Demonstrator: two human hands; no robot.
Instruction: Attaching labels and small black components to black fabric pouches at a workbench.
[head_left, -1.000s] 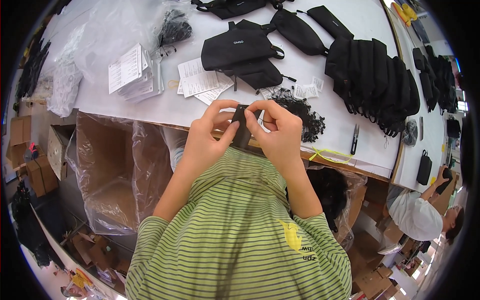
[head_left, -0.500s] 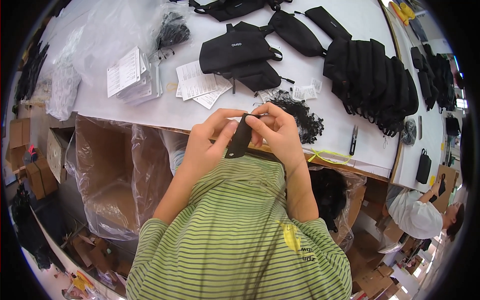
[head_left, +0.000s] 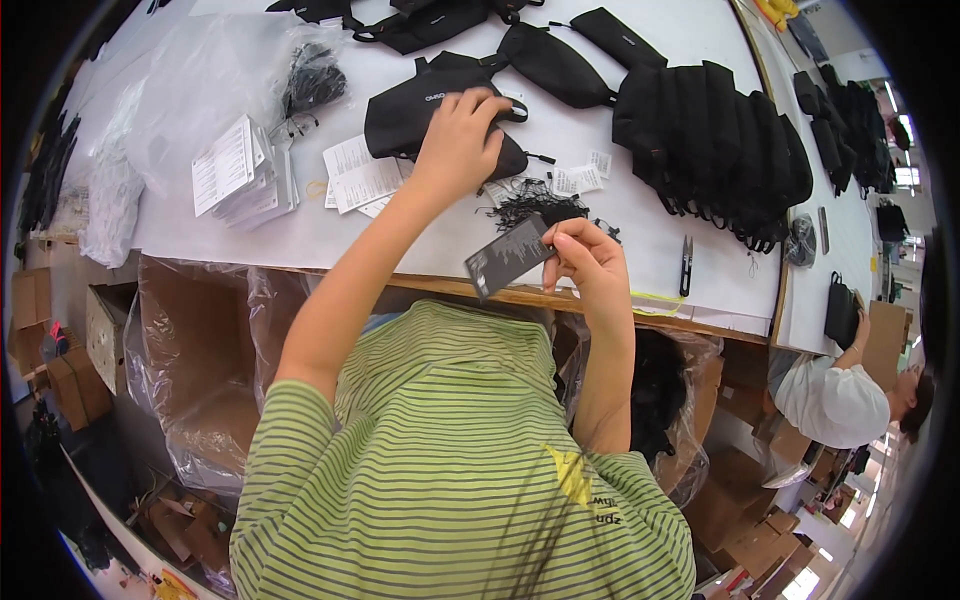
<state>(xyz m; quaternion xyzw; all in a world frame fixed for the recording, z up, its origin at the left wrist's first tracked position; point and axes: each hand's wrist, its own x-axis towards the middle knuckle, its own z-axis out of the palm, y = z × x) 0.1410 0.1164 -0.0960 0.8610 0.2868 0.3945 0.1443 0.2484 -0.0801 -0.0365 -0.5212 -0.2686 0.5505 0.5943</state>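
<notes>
My right hand pinches one end of a black hang tag with pale print, held above the table's front edge. My left hand reaches out over a black fabric pouch, its fingers apart and curved across the right part of the pouch. A side loop of the pouch shows just beyond my fingers. Part of the pouch is hidden under my hand. Behind the tag lies a tangle of black cords, next to small white printed labels.
A row of black pouches lies at right, with thread snips nearer me. Stacked printed leaflets, loose sheets and clear plastic bags lie at left. A plastic-lined carton stands below. Another person works at far right.
Both hands held the tag together before. My left hand has let go and moved forward onto the pouch. My right hand has moved right with the tag, which now shows its printed face.
</notes>
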